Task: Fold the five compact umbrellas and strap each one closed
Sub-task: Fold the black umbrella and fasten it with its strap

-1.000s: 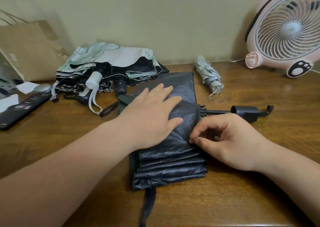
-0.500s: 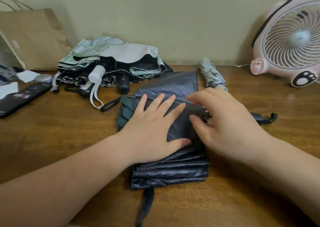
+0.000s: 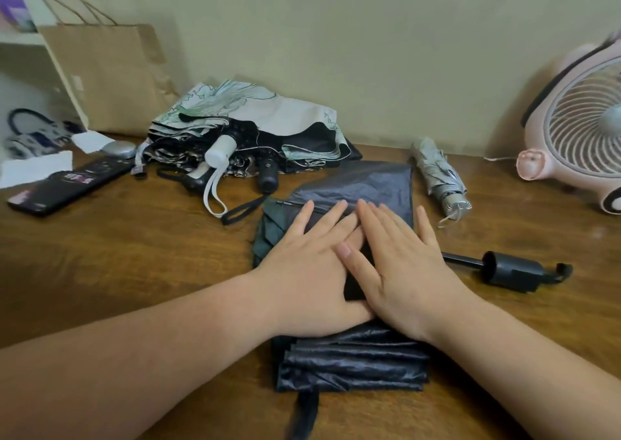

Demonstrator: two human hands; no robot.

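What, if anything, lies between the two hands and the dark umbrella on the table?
Nothing visible does. The left hand and the right hand both lie flat, directly on the fabric of the dark umbrella, with the right thumb over the left fingers. Its strap lies free at the near edge.

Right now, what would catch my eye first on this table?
The left hand and right hand lie flat, side by side, on a dark umbrella at mid-table, its black handle poking out rightward. Behind lies a heap of patterned umbrellas; a pink fan stands far right.
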